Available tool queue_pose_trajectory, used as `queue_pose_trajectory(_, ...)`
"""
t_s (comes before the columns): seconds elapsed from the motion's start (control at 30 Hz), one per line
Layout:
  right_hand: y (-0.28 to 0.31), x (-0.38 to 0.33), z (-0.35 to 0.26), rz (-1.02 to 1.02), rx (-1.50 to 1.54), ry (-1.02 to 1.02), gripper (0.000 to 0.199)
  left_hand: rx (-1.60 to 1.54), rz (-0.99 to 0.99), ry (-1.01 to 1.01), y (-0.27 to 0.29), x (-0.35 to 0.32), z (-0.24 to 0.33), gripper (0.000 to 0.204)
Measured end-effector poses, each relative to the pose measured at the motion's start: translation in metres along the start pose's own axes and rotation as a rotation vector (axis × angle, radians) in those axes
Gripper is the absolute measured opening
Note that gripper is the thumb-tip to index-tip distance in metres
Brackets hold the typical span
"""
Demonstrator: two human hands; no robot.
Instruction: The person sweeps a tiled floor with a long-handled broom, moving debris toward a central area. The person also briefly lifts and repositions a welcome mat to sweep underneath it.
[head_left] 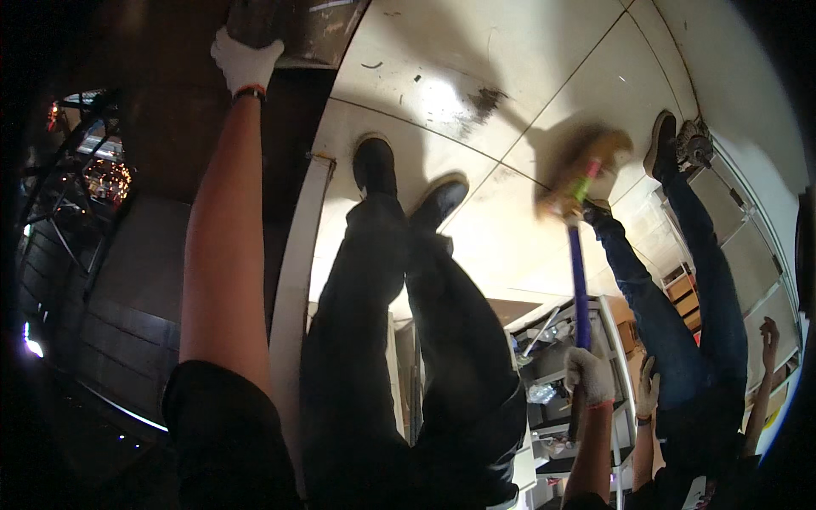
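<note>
My left hand (245, 61), in a white glove, reaches far up at the left and grips the edge of a dark, scuffed panel (308, 32). Its fingertips are partly lost against the dark surface. At the lower right my right hand (588, 375), also gloved, is closed round the blue and dark handle of a broom (580, 280). The broom's tan head (586, 170) is smeared by motion over the pale tiled floor (544, 76). Dark scuff marks lie on the tiles to the left of it.
A co-worker in dark trousers (722, 297) stands close on the right, one gloved hand (648, 387) hanging near the broom handle. Shelves (612, 340) with assorted items stand behind. Beside my legs runs a pale post (297, 340); bright sparks (115, 178) show at far left.
</note>
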State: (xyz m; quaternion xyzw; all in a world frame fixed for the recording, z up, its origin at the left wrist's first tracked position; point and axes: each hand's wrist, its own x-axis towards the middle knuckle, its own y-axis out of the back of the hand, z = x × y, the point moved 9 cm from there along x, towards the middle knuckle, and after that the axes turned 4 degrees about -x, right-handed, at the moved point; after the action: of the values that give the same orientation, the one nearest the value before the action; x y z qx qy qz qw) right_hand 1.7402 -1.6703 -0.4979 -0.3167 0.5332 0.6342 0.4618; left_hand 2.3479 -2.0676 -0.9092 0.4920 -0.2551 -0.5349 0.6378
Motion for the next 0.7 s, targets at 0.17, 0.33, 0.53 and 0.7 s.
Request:
queue_pose_trajectory(0.17,-0.154,-0.040,-0.057,-0.333,0.010,0.025,0.097,-0.053,-0.016,0.136,0.001,-0.025,-0.009,0.118)
queue_pose_trajectory(0.33,-0.226,-0.073,-0.097,-0.693,0.115,0.011,0.102,-0.005,0.001,0.104,0.007,-0.026,-0.012,0.117)
queue_pose_trajectory(0.53,-0.164,-0.099,-0.084,-0.814,0.177,-0.023,0.104,-0.050,-0.027,0.153,0.002,-0.031,-0.013,0.117)
queue_pose_trajectory(0.7,-0.032,-0.163,-0.051,-0.298,0.168,-0.043,0.094,0.000,0.013,0.082,0.010,-0.029,-0.009,0.117)
